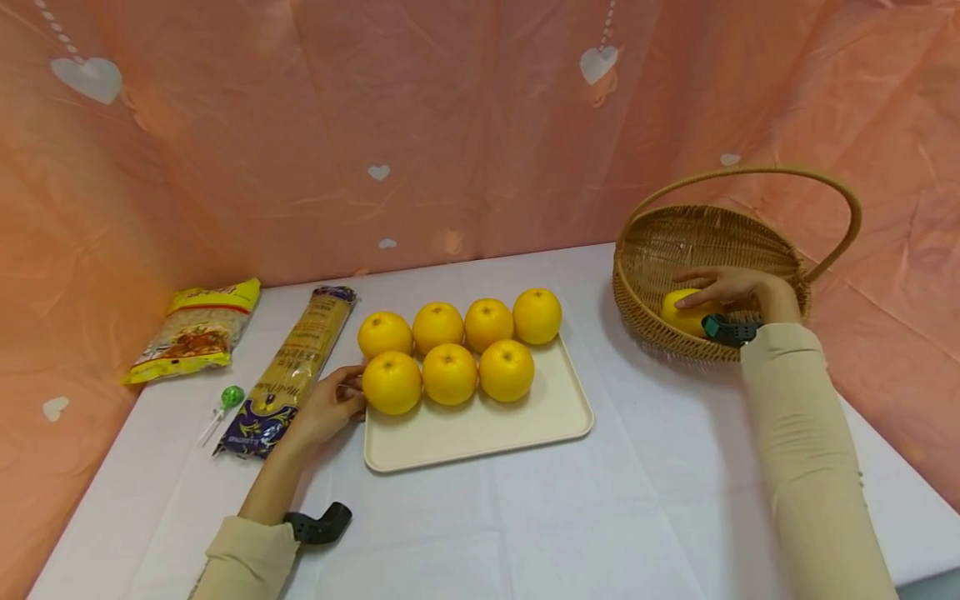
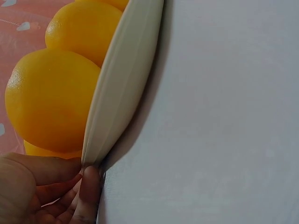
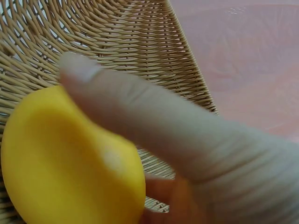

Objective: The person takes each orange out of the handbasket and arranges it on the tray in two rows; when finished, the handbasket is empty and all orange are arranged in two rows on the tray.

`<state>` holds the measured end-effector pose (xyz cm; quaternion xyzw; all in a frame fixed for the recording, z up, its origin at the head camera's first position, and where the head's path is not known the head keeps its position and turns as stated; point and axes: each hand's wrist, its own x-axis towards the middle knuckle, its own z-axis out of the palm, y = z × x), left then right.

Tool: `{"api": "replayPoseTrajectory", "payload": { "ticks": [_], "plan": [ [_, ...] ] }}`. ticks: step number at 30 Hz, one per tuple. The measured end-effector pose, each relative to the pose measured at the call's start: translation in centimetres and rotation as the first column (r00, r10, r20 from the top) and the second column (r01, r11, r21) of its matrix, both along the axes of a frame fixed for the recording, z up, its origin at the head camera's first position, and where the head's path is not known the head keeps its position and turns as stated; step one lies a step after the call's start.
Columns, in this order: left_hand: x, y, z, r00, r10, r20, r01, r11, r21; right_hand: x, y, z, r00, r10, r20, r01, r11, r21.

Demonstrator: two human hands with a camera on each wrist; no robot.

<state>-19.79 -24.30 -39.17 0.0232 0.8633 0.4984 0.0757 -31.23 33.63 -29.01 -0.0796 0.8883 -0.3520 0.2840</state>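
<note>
On a cream tray [image 1: 525, 429] sit several yellow-orange oranges [image 1: 450, 375] in two rows. My left hand [image 1: 326, 410] is at the tray's left side; in the left wrist view its thumb and fingers [image 2: 88, 191] pinch the tray's rim [image 2: 117, 93]. My right hand [image 1: 731, 287] reaches inside the wicker basket [image 1: 708, 229] and holds one orange [image 1: 681, 312] low in it. In the right wrist view the thumb lies across the top of this orange [image 3: 70, 163], with other fingers partly hidden behind it.
Left of the tray lie a spaghetti packet [image 1: 300, 354], a green lollipop [image 1: 232, 396] and a yellow food bag [image 1: 198, 329]. The basket's tall handle [image 1: 750, 171] arches above my right hand. A pink curtain [image 1: 465, 125] hangs behind the white-covered table [image 1: 600, 517].
</note>
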Motion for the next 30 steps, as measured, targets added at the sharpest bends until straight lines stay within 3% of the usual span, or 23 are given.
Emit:
{"api": "replayPoseTrajectory", "payload": {
  "ticks": [7,16,23,27,30],
  "plan": [
    [0.0,0.0,0.2,1.0,-0.005,-0.007,0.005,1.0,-0.011,-0.4,-0.2,-0.4,0.996,0.032,0.081,-0.035,0.999,0.039],
    [0.1,0.2,0.0,1.0,-0.004,-0.009,0.004,1.0,-0.008,0.4,0.4,-0.8,0.999,-0.025,0.037,0.025,1.0,0.002],
    [0.1,0.3,-0.1,1.0,0.002,-0.006,-0.002,1.0,-0.015,0.9,0.5,0.4,0.999,-0.049,-0.004,0.048,0.982,-0.184],
    [0.1,0.2,0.0,1.0,-0.002,-0.012,0.002,1.0,-0.014,1.3,-0.1,1.7,0.994,-0.013,-0.106,-0.017,0.961,-0.275],
    [0.2,0.2,0.2,1.0,0.008,0.001,-0.008,1.0,-0.028,1.5,-0.3,2.4,0.978,0.045,-0.202,-0.123,0.913,-0.39]
  ]
}}
